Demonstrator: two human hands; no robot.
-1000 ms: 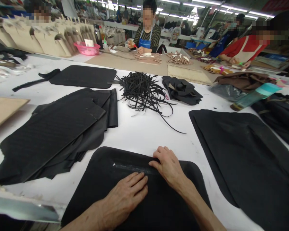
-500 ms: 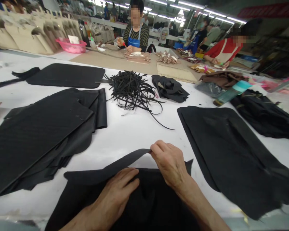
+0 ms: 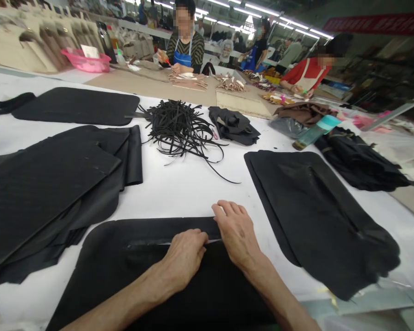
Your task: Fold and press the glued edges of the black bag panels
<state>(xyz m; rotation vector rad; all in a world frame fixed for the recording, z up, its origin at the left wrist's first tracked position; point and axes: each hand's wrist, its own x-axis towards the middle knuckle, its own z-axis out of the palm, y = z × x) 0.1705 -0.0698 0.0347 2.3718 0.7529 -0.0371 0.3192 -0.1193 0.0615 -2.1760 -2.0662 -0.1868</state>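
Head cam: white tabletop (image 3: 186,197). Blk leather-look panel (image 3: 113,257) flat on near side, under both hands. Blk sheet pile (image 3: 55,184) to its L; tangle of blk strips (image 3: 175,122) beyond. L hand (image 3: 188,248): fingers curled at panel's slit (image 3: 214,240), pinch can't tell. R hand (image 3: 236,230): fingers half-bent at far edge, grip can't tell.

The panel (image 3: 207,294) is black, the tabletop (image 3: 179,193) white.

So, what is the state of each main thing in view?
Black piece under the hands, spread out, pale gap showing
Left hand, fingers curled, on the piece
Right hand, at its far edge
Black strips, tangled
Left black sheets, stacked unevenly
Pink basket, holding something white
Bottle, teal lid on
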